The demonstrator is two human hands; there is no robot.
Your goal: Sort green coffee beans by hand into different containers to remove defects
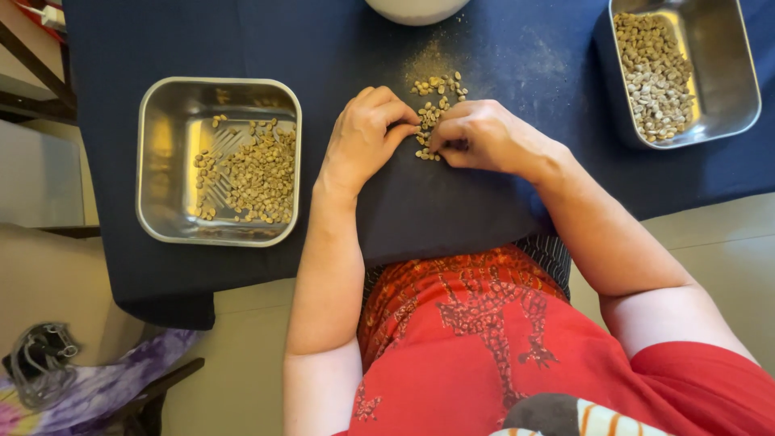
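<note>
Shiny metal trays (pixel 161 161), matt dark cloth (pixel 323 48), dull rough beans (pixel 432 113)

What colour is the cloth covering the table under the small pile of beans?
Dark navy blue cloth, plain and dusted with pale powder, seen in the head view.

There is one view, from a camera worn on the person's head. It looks steeply down over the chest and forearms onto a dark cloth (pixel 452 202) filling the upper frame. It sits close: both hands meet at upper centre, one tray (pixel 161 161) lies at left, another tray (pixel 726 73) is cut by the top right corner.
</note>
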